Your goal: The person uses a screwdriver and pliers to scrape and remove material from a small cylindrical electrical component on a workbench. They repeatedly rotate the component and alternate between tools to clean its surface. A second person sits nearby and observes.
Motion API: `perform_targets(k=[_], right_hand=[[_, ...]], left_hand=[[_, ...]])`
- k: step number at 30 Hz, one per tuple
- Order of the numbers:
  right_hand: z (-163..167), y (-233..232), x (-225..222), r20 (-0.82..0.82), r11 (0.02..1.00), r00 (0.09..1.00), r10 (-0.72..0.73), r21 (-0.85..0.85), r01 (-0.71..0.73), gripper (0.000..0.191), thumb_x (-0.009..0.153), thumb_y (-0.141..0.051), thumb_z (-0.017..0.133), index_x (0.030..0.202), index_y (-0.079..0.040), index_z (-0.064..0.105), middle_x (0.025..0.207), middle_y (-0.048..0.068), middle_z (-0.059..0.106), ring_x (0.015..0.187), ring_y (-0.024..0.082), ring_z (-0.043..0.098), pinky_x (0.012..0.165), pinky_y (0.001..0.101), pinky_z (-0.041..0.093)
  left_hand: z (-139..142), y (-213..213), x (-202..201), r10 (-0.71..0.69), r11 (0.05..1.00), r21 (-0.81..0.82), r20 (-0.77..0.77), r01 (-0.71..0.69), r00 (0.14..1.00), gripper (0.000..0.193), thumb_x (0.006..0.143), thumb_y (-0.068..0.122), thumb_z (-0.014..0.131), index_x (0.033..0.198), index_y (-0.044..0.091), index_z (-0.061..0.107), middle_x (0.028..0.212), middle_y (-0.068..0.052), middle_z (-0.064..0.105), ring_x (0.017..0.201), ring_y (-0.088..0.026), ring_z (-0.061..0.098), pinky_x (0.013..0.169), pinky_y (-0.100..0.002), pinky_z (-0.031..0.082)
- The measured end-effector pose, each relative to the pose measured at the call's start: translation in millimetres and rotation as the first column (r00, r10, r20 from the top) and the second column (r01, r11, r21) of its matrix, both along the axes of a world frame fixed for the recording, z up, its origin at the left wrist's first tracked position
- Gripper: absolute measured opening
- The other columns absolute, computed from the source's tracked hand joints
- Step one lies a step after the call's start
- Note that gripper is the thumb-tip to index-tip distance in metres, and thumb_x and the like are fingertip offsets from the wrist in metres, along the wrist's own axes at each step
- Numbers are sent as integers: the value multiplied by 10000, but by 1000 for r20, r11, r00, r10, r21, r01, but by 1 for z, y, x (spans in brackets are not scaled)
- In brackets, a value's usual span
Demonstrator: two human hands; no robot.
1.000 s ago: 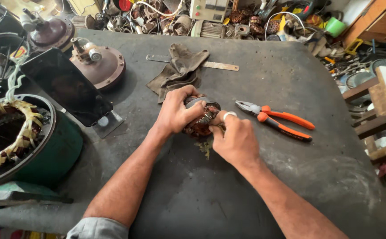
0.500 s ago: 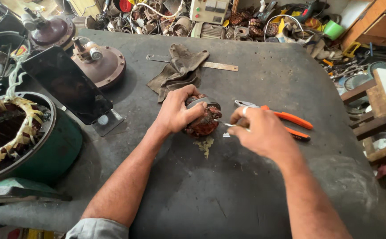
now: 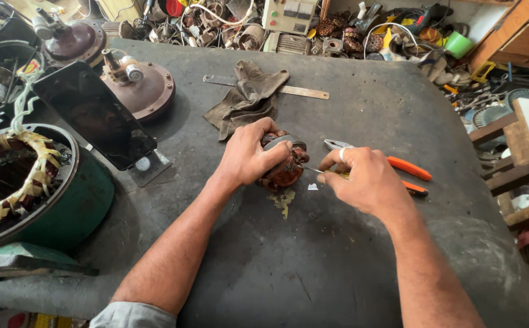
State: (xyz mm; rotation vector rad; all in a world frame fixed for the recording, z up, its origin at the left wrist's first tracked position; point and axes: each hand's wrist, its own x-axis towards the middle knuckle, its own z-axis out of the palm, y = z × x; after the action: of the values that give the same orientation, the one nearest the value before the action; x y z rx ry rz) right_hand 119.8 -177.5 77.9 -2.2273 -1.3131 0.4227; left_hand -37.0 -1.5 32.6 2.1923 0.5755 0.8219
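Left hand (image 3: 247, 157) has its grip closed over a small rusty-brown motor winding (image 3: 284, 169), holding it down on the dark tabletop (image 3: 313, 261) near the middle. Right hand (image 3: 364, 181) pinches a thin metal tool (image 3: 313, 170) between thumb and fingers, its tip touching the winding's right side. Pale scrapings (image 3: 284, 200) lie on the tabletop just below the winding. Orange-handled pliers (image 3: 398, 169) lie just behind the right hand. Farther back sit a crumpled grey rag (image 3: 246, 97) and a flat metal strip (image 3: 304, 92). At the left are a propped dark phone (image 3: 94, 121) and a green stator (image 3: 27, 188) with taped coils.
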Motion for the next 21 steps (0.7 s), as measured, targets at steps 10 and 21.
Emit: perform_targets(k=[10,21], right_hand=[[-29,22,-15,54,984,997,57,168,-65,206,786,-173,765,972,-85,779,852,161,773,798,304,758,722,409,572],[-50,18,-35,594,937,784,181,139,-322,151,759,-23,632,895,-60,685,765,185,701,645,388,699,579,486,560]], left_hand=[[-7,-2,9,155,979,-132,-10,-155,988,499,728,447,716,920,-13,730,796,-184,738,776,-285,725,731,-390,546],[-4,1,25,243,872,-430,-36,-235,969,444,699,407,732,802,-25,718,670,-109,719,628,-154,667,621,-346,553]])
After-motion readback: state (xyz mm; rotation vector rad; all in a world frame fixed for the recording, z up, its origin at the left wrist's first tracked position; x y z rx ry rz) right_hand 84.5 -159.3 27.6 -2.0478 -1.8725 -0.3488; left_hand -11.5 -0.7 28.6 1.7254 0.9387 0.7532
